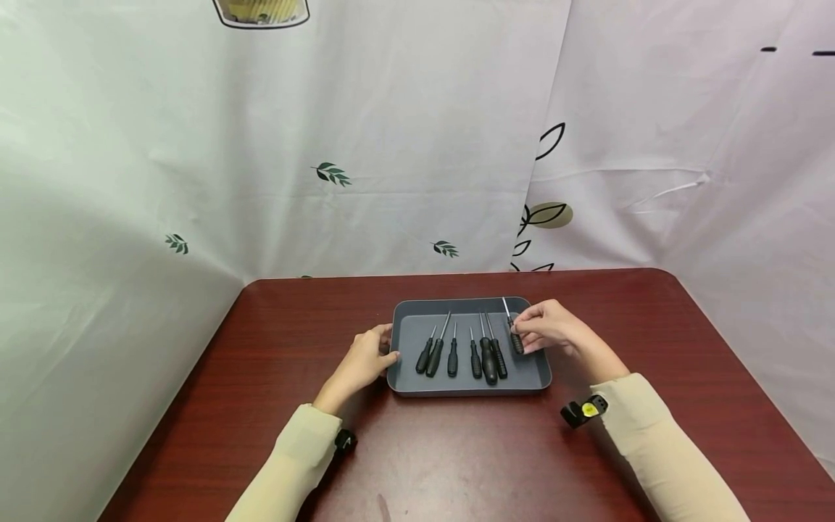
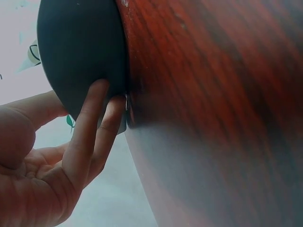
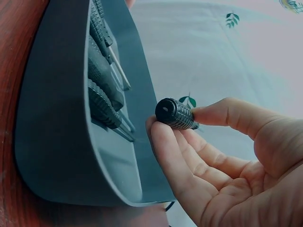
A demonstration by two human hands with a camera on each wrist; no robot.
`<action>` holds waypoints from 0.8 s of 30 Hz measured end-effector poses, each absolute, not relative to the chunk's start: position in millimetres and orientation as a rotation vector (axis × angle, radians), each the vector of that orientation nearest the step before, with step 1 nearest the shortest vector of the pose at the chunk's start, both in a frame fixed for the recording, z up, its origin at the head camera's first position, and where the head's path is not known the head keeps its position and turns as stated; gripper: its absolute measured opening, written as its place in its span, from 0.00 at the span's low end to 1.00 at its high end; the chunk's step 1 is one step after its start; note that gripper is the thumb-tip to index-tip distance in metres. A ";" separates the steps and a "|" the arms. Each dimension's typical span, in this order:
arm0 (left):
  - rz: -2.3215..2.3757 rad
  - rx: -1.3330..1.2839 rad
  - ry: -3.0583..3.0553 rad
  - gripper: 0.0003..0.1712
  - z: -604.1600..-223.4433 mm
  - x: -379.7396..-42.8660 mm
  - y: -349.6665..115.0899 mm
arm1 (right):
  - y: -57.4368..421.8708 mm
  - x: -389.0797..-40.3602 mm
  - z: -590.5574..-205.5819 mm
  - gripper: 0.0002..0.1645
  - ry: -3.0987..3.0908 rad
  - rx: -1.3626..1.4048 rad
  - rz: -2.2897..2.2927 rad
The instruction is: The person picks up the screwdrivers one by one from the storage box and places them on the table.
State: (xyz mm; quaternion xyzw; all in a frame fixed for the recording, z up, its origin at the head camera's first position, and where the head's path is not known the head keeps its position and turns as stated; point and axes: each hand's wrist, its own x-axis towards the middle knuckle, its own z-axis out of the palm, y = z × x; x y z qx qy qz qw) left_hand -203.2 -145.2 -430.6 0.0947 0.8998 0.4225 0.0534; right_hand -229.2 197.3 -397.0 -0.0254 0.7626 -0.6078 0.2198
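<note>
A shallow dark grey tray (image 1: 407, 330) lies on the table. My left hand (image 1: 362, 360) grips its left end, the thumb over the rim and the fingers against the outer wall (image 2: 80, 42). At the tray's right end my right hand (image 1: 551, 330) pinches a black-handled screwdriver (image 1: 517, 344) between thumb and fingers. Its shaft points away from me; the right wrist view shows the ribbed handle (image 3: 177, 115) end-on, above the tray's rim. Inside the tray lie several more black-handled screwdrivers, among them a thick one (image 1: 488, 361) and a slim one (image 1: 453, 357), shafts pointing to the far side.
The table (image 1: 457, 464) has a dark red wood-grain top. Pale cloth (image 1: 391, 130) with leaf prints hangs behind it and along both sides. Each sleeve carries a small black device at the wrist, such as the right one (image 1: 590, 409).
</note>
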 end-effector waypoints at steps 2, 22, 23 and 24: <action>1.283 0.286 2.736 0.33 -430.7 -203.4 -145.4 | 198.8 -228.8 -395.9 0.15 2.095 -0.074 -1.699; 1.284 0.266 2.715 0.33 -428.8 -202.0 -144.9 | 222.7 -226.1 -393.9 0.13 2.015 -0.094 -1.770; 1.288 0.267 2.712 0.33 -428.7 -202.0 -144.8 | 223.5 -226.0 -393.7 0.13 2.015 -0.093 -1.772; 1.288 0.269 2.711 0.33 -428.9 -202.1 -144.9 | 224.2 -225.9 -393.4 0.12 2.016 -0.091 -1.771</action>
